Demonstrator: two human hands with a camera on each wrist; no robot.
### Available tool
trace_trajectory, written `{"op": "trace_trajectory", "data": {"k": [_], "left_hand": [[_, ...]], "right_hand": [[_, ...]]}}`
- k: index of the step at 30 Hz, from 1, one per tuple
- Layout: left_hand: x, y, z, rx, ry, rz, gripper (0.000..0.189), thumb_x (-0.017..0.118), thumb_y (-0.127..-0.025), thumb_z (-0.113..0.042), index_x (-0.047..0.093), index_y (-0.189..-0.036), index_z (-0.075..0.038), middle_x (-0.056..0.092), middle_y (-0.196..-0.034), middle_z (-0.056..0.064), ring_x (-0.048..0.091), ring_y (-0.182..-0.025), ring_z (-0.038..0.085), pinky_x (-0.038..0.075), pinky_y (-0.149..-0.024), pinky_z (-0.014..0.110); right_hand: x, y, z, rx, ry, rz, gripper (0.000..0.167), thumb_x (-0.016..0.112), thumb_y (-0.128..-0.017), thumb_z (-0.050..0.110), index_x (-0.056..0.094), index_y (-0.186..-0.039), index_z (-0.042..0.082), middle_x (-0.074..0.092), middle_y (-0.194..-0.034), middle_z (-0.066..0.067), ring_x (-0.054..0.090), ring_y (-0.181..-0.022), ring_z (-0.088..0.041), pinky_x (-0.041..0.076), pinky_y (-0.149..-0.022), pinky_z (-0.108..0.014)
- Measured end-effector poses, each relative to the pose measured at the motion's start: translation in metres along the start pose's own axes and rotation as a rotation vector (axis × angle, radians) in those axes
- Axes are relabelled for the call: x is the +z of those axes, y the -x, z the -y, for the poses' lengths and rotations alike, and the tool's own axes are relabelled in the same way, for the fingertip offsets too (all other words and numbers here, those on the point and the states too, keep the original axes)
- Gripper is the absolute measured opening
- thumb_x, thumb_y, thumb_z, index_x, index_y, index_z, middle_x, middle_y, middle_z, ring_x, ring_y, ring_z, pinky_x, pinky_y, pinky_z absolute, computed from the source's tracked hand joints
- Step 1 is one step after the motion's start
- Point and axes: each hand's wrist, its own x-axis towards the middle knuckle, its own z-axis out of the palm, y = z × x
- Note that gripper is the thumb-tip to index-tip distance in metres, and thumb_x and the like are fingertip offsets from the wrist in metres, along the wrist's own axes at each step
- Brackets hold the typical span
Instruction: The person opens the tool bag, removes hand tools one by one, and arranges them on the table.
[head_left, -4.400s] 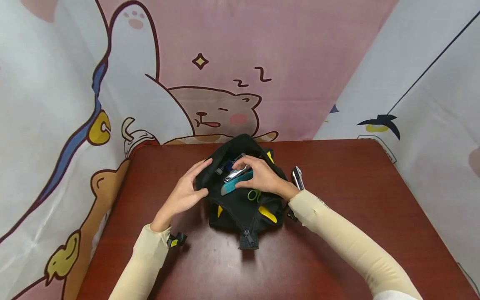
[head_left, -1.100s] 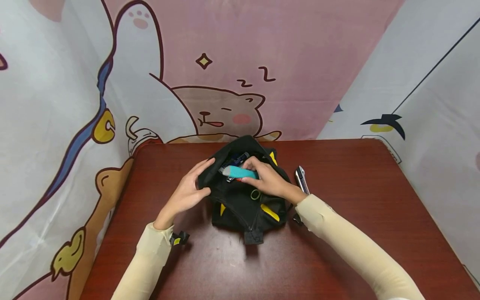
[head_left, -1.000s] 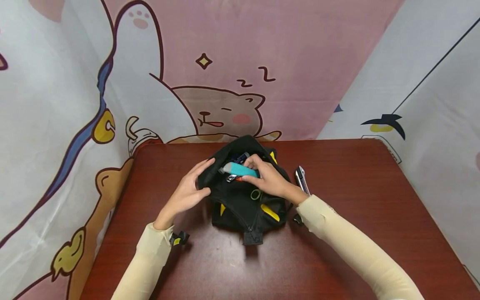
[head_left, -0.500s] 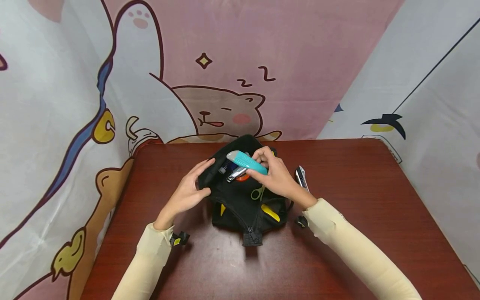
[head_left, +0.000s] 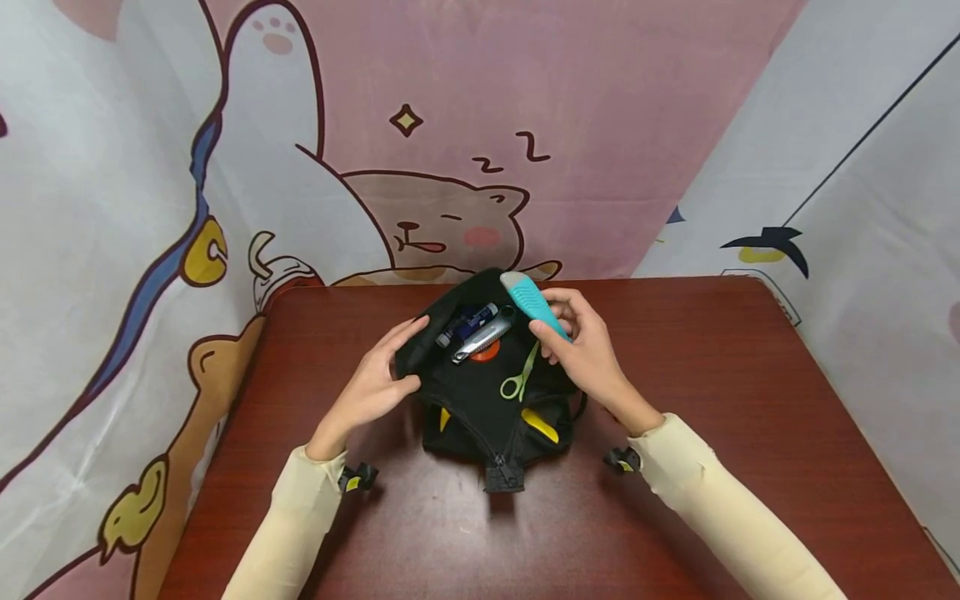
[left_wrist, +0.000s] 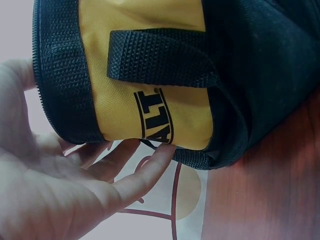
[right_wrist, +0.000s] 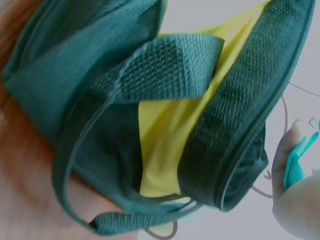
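pink cartoon backdrop (head_left: 615, 125) behind a glossy brown table (head_left: 750, 375).

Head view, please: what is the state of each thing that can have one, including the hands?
Black bag: mouth open, unzipped.
Turquoise cutter: held up, tilted; no blade visible.
Silver cutter: lying in the bag; blade state unclear.
Dark blue tube: lying beside the silver cutter.
Green scissors: in the bag; open or closed, unclear.
Left hand: touching the bag's rim.
Right hand: gripping the turquoise cutter.
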Motion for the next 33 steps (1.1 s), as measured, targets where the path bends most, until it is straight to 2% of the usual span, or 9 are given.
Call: {"op": "trace_trajectory", "data": {"k": [6, 9, 17, 22, 23, 28, 30, 33], "left_hand": [[-0.001, 0.000, -0.001, 0.000, -0.008, 0.000, 0.085, 0.067, -0.090, 0.005, 0.044, -0.171, -0.009, 0.037, -0.175, 0.019, 0.044, -0.146, 0.041, 0.040, -0.100, 0.059], [-0.001, 0.000, -0.001, -0.003, -0.011, 0.000, 0.085, 0.066, -0.090, 0.005, 0.044, -0.171, -0.009, 0.037, -0.175, 0.019, 0.045, -0.143, 0.041, 0.040, -0.099, 0.059], [0.000, -0.001, 0.000, -0.015, -0.008, 0.003, 0.086, 0.067, -0.090, 0.006, 0.044, -0.171, -0.010, 0.037, -0.175, 0.019, 0.044, -0.147, 0.042, 0.040, -0.104, 0.062], [-0.001, -0.001, -0.001, -0.016, -0.009, 0.001, 0.086, 0.067, -0.090, 0.006, 0.044, -0.171, -0.011, 0.037, -0.175, 0.019, 0.044, -0.146, 0.041, 0.040, -0.102, 0.061], [-0.001, -0.001, -0.001, -0.015, -0.011, 0.000, 0.085, 0.067, -0.090, 0.005, 0.044, -0.171, -0.010, 0.037, -0.175, 0.019, 0.045, -0.145, 0.041, 0.040, -0.101, 0.061], [-0.001, 0.000, 0.000, -0.018, -0.020, 0.002, 0.086, 0.066, -0.090, 0.005, 0.044, -0.171, -0.011, 0.037, -0.175, 0.018, 0.045, -0.144, 0.041, 0.040, -0.101, 0.061], [-0.001, 0.000, 0.000, -0.020, -0.022, 0.002, 0.086, 0.066, -0.089, 0.005, 0.044, -0.171, -0.012, 0.037, -0.176, 0.018, 0.045, -0.144, 0.041, 0.040, -0.101, 0.061], [-0.001, 0.001, 0.000, -0.026, -0.022, 0.005, 0.088, 0.066, -0.089, 0.004, 0.043, -0.172, -0.014, 0.036, -0.176, 0.017, 0.045, -0.143, 0.040, 0.040, -0.101, 0.060]], "right_hand": [[-0.016, 0.008, -0.008, 0.007, -0.015, -0.053, 0.045, 0.071, -0.103, -0.005, 0.058, -0.147, -0.003, 0.068, -0.100, -0.004, 0.066, -0.069, -0.016, 0.058, -0.060, -0.025], [-0.024, 0.015, -0.014, 0.033, -0.042, -0.089, 0.042, 0.066, -0.106, -0.005, 0.056, -0.147, -0.006, 0.067, -0.102, -0.002, 0.066, -0.070, -0.014, 0.057, -0.061, -0.024], [-0.046, 0.033, -0.031, 0.103, -0.161, -0.198, 0.037, 0.060, -0.111, -0.001, 0.053, -0.146, -0.010, 0.067, -0.099, -0.010, 0.069, -0.070, -0.010, 0.060, -0.063, -0.024], [-0.061, 0.038, -0.039, 0.138, -0.189, -0.278, 0.034, 0.061, -0.110, -0.003, 0.055, -0.143, -0.009, 0.069, -0.101, -0.005, 0.073, -0.074, -0.008, 0.061, -0.066, -0.022], [-0.064, 0.039, -0.039, 0.144, -0.185, -0.294, 0.034, 0.062, -0.109, -0.003, 0.056, -0.142, -0.010, 0.070, -0.101, -0.005, 0.073, -0.075, -0.008, 0.061, -0.068, -0.022], [-0.075, 0.046, -0.043, 0.172, -0.031, -0.364, 0.035, 0.065, -0.108, -0.003, 0.058, -0.142, -0.011, 0.073, -0.100, 0.009, 0.070, -0.087, -0.003, 0.056, -0.078, -0.019], [-0.080, 0.049, -0.045, 0.185, 0.035, -0.396, 0.035, 0.067, -0.107, -0.002, 0.060, -0.141, -0.010, 0.074, -0.098, 0.015, 0.068, -0.088, -0.001, 0.052, -0.077, -0.018], [-0.086, 0.053, -0.050, 0.219, 0.074, -0.438, 0.037, 0.072, -0.105, 0.000, 0.064, -0.140, -0.007, 0.075, -0.092, 0.018, 0.066, -0.083, -0.002, 0.050, -0.074, -0.019]]}}
